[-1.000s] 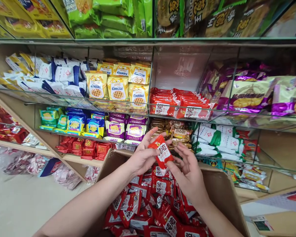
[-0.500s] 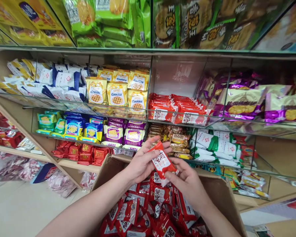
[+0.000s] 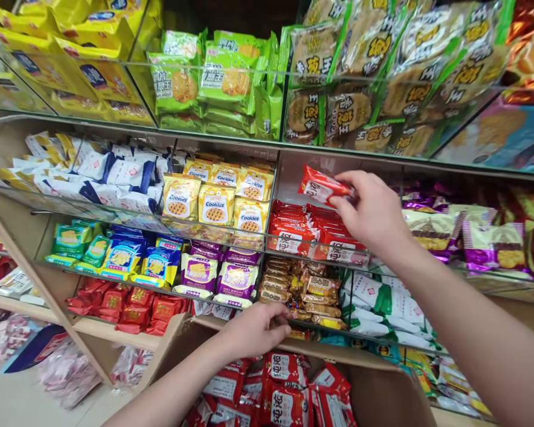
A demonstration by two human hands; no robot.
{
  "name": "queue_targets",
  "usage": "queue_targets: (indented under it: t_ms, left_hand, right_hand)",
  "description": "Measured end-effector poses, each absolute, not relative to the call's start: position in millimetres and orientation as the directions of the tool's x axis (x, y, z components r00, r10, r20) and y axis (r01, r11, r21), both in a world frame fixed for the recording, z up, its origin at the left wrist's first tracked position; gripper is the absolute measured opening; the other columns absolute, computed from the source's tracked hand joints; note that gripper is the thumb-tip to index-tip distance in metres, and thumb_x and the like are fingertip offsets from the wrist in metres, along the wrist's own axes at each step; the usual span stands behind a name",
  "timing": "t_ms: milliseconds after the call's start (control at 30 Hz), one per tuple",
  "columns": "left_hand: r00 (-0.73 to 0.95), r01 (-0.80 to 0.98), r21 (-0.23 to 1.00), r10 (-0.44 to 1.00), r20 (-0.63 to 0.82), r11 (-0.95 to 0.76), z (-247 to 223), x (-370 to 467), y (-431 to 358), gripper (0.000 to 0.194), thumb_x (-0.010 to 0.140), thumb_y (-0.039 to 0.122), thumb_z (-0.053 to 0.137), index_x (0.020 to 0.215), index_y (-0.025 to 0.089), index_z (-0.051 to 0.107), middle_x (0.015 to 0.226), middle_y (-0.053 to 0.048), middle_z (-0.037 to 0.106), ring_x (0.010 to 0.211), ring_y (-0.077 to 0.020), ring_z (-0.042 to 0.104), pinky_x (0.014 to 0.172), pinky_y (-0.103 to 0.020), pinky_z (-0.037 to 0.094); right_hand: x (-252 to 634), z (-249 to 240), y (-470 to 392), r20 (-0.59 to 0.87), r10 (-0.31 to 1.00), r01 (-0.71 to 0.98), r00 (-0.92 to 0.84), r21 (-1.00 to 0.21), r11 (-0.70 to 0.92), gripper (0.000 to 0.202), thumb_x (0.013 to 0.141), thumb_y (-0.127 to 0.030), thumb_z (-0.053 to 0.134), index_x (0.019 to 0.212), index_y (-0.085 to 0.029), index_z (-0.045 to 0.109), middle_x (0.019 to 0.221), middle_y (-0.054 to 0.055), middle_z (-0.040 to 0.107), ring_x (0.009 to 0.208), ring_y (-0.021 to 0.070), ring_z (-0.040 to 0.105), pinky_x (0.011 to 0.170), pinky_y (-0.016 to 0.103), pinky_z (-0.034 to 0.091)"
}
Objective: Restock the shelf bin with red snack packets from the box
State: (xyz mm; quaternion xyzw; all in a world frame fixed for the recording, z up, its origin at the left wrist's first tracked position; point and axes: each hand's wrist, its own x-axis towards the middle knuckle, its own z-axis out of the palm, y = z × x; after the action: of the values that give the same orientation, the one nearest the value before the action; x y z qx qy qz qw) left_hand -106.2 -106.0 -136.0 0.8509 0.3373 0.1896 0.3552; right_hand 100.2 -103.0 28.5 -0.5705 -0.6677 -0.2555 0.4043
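Note:
My right hand [image 3: 369,204] pinches one end of a red snack packet [image 3: 323,188] with white and dark lettering. It holds the packet above the rows of matching red packets [image 3: 293,231] on the middle shelf. Over the far edge of the cardboard box [image 3: 182,338], my left hand [image 3: 258,329] hovers with loosely bent fingers and nothing in it. Many more red packets [image 3: 285,403] lie jumbled inside the box, partly hidden by my left forearm.
Glass dividers and lips edge the shelves. Yellow cookie packs [image 3: 216,204] sit left of the red rows, purple packs [image 3: 493,243] to the right. Brown snacks [image 3: 320,293] lie below, and bagged round crackers [image 3: 351,112] above. Plastic bags [image 3: 66,373] rest at lower left.
My right hand has risen to the middle shelf with the red packet. My left hand has let go of it and dropped lower. The view has tilted upward.

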Motion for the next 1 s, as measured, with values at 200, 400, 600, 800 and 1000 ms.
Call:
queue_targets:
  t_ms: [200,400,600,800,1000]
  left_hand:
    - [0.690,0.544,0.582,0.717,0.100,-0.605,-135.9,-110.0,-107.3,0.027,0.081,0.036,0.048,0.101,0.022,0.061,0.089,-0.004,0.068,0.079,-0.0180,0.061,0.068,-0.025,0.044]
    - [0.700,0.561,0.491,0.699,0.149,-0.667,-139.6,-111.3,-108.1,0.025,0.084,0.033,0.045,0.099,0.022,0.060,0.088,-0.005,0.068,0.079,-0.0186,0.061,0.070,-0.026,0.045]
    - [0.736,0.536,0.440,0.654,0.174,-0.720,-142.3,-113.2,-109.7,0.023,0.086,0.030,0.041,0.094,0.021,0.060,0.086,-0.005,0.067,0.079,-0.0194,0.062,0.068,-0.026,0.044]
    - [0.768,0.534,0.331,0.610,0.195,-0.778,-140.8,-113.6,-114.1,0.025,0.088,0.028,0.035,0.091,0.021,0.059,0.080,-0.004,0.066,0.073,-0.0197,0.062,0.063,-0.027,0.044]
    - [0.772,0.546,0.272,0.602,0.205,-0.793,-140.3,-112.0,-115.0,0.026,0.089,0.027,0.033,0.091,0.021,0.058,0.078,-0.004,0.066,0.071,-0.0190,0.062,0.061,-0.026,0.043]
  right_hand:
    - [104.4,53.7,16.2,0.574,0.819,1.000,-0.009,-0.003,0.014,0.033,0.073,-0.016,0.057,0.106,-0.016,0.059,0.107,0.012,0.058,0.097,0.0246,0.055,0.081,0.030,0.043]
    - [108.5,37.3,50.7,0.542,0.837,0.995,-0.076,0.096,0.028,0.027,0.071,-0.024,0.062,0.095,-0.012,0.063,0.108,0.016,0.056,0.101,0.0281,0.052,0.080,0.033,0.043]
    - [103.5,31.9,46.4,0.511,0.851,0.985,-0.121,0.171,0.038,0.026,0.073,-0.019,0.057,0.097,-0.012,0.063,0.105,0.015,0.058,0.095,0.0270,0.056,0.076,0.031,0.043]
    - [107.9,31.6,49.8,0.526,0.843,0.990,-0.110,0.137,0.043,0.024,0.074,-0.022,0.057,0.096,-0.014,0.064,0.100,0.013,0.063,0.092,0.0256,0.058,0.076,0.031,0.044]
    - [113.6,31.6,54.5,0.523,0.846,0.995,-0.100,0.078,0.069,0.024,0.073,-0.024,0.060,0.094,-0.015,0.065,0.095,0.009,0.067,0.088,0.0228,0.059,0.073,0.028,0.044]
